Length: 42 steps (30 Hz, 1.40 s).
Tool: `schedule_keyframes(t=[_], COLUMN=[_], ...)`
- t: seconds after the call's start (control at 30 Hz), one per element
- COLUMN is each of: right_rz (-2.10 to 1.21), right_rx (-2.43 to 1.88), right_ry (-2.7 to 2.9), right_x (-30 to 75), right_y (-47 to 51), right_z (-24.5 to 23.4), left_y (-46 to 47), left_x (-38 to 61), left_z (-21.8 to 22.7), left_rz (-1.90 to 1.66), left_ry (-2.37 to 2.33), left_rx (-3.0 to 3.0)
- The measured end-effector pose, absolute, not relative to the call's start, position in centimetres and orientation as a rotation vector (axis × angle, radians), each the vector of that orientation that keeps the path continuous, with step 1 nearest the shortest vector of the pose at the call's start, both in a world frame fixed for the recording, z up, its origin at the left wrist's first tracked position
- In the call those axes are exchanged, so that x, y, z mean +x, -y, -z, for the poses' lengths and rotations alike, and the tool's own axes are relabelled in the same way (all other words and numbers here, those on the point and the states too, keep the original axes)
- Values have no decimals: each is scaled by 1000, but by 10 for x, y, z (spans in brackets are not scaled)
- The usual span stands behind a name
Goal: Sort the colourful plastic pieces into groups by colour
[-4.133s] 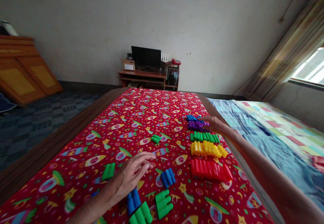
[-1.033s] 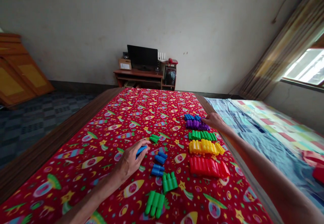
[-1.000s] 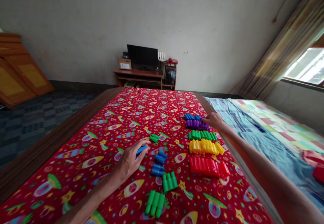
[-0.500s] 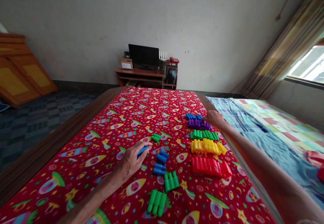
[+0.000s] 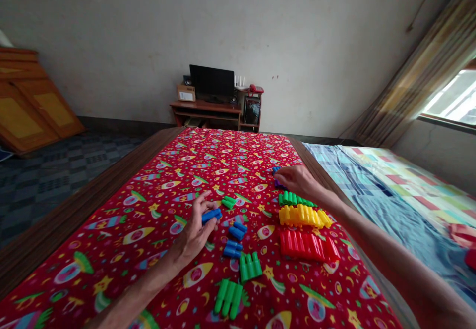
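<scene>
My left hand (image 5: 200,224) holds a blue plastic toy block (image 5: 211,215) between thumb and fingers, just above the cloth. My right hand (image 5: 297,179) is over the far end of the sorted rows, fingers curled together; whether anything is in them is hidden. It covers most of the blue row (image 5: 275,170) and the purple row (image 5: 278,184). Nearer lie rows of green blocks (image 5: 293,198), yellow blocks (image 5: 303,215) and red blocks (image 5: 307,245). Beside my left hand are a small green block (image 5: 228,202), two loose blue blocks (image 5: 233,248) and two larger green blocks (image 5: 251,267).
A red patterned cloth (image 5: 148,259) covers the table, whose brown edge (image 5: 85,200) shows on the left. A bed with a checked sheet (image 5: 394,180) adjoins on the right. Beyond stand a desk (image 5: 208,106) with a monitor (image 5: 211,81) and a wooden cabinet (image 5: 33,106).
My right hand has moved left across the blue and purple rows and now hides most of them. My left hand has turned and its fingers have loosened, showing more of the blue block.
</scene>
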State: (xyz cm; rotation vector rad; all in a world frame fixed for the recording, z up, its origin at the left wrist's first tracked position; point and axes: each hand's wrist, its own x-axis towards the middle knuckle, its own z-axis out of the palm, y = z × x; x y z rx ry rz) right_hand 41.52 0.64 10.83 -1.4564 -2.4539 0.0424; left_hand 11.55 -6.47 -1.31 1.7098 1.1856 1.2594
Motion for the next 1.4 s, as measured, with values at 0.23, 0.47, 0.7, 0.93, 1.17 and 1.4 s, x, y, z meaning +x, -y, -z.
schedule_keyframes(t=[0.23, 0.47, 0.7, 0.93, 1.17, 1.4], right_rz=[-98, -146, -349, -224, -99, -88], right_rx=[-283, -221, -410, -1117, -1560, -1598], right_ry=[2899, 3004, 2872, 2447, 2539, 2718], right_x=[323, 332, 340, 408, 482, 482], right_y=[70, 65, 58, -27, -114, -129], right_z=[-89, -100, -92, -105, -101, -91], left_y=[79, 83, 84, 66, 43, 43], left_x=[141, 146, 148, 116, 74, 58], left_z=[-4, -7, 0, -21, -16, 21], left_rz=[-995, -856, -904, -1042, -810, -676], left_ry=[-895, -840, -879, -1183, -1409, -1423], left_rx=[1341, 1041, 1158, 1771, 2216, 2314])
